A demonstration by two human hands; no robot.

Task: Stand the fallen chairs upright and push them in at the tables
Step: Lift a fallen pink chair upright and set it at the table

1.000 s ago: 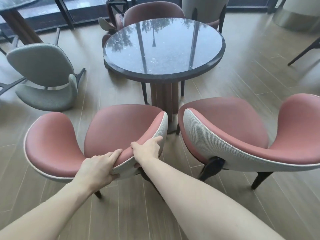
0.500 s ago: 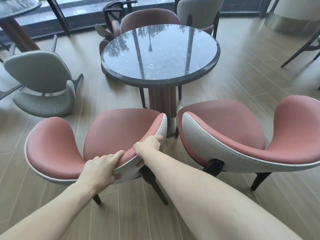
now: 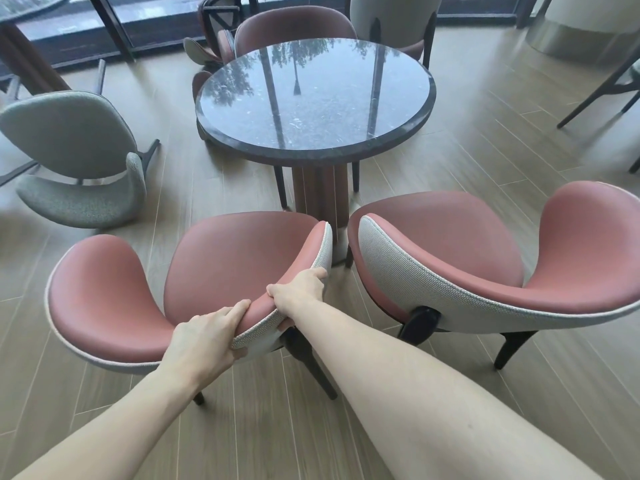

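Upright on dark tapered legs, the near pink chair point(image 3: 221, 268) stands just in front of the round surface point(image 3: 315, 98), a polished dark stone top on a ribbed wooden column. Its curved backrest is smooth pink leather inside and woven grey fabric outside. The left hand point(image 3: 204, 337) curls its grip over that rim, and the right hand point(image 3: 299, 289) pinches it further along. A matching second pink chair point(image 3: 450, 271) stands beside it; a grey fabric chair point(image 3: 76, 157) lies tipped on the plank floor point(image 3: 485, 143).

A pink chair point(image 3: 221, 271) is stood upright before the round table point(image 3: 315, 102); a grey chair point(image 3: 79, 161) is toppled leftward.
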